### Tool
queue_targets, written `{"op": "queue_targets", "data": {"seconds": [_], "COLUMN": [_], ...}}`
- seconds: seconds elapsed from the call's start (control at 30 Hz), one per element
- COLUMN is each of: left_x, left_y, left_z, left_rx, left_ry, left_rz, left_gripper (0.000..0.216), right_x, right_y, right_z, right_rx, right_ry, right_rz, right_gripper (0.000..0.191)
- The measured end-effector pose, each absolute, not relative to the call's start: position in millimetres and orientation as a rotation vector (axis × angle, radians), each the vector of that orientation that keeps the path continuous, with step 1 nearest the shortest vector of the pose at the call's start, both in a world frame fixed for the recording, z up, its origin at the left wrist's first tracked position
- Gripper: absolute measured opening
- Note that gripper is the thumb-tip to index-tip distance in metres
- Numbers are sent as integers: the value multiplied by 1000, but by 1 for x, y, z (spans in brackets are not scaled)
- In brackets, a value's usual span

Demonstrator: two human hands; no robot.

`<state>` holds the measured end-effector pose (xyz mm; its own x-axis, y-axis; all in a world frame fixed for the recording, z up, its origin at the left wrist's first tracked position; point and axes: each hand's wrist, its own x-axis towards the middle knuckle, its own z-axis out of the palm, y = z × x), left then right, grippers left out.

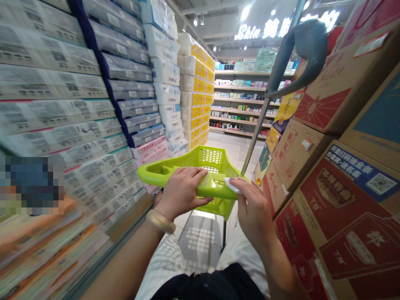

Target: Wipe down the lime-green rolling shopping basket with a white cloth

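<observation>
Centre: shopping cart (pixel 212 156) on floor (pixel 221 139) | cart's near end: left hand (pixel 184 189) on handlebar (pixel 153 178), right hand (pixel 254 204) right of it, cloth or tissue (pixel 232 185) under its fingers | cart's right side: pole (pixel 258 135) | left: stacked tissue packs (pixel 196 100) | right: stacked cartons (pixel 289 152) | ahead: stocked shelves (pixel 240 88), sign (pixel 265 30) above

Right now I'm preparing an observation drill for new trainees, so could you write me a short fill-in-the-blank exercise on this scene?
1. The left grip is on the lime ____ handle of the shopping cart.
2. The white wipe is under the fingers of the ____ grip.
3. The bracelet is worn on the ____ arm.
4. The first word on the lit sign is ____.

Missing words: green; right; left; Skin.
</observation>
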<state>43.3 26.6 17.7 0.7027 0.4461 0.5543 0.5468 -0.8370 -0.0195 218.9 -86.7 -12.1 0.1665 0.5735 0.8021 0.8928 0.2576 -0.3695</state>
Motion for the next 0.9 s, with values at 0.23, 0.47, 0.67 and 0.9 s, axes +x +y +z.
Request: {"op": "queue_targets", "data": {"seconds": [0.23,0.47,0.67,0.9], "left_x": [42,43,42,41], "left_y": [27,28,29,28], "left_z": [18,19,18,18], "left_rx": [-2725,-2726,-2724,-2713], "left_ry": [-787,-785,-774,-767], "left_rz": [-826,-810,-820,-817], "left_gripper": [67,64,68,68], "right_x": [217,215,236,230], "right_y": [-92,-91,-93,-102], "right_z": [-15,-19,-23,-29], "right_rx": [-1337,-1202,-1312,-1149], "right_ry": [-1590,-1739,-1464,-1654], "right_rz": [-360,-281,-370,-346], "right_gripper": [38,37,34,38]}}
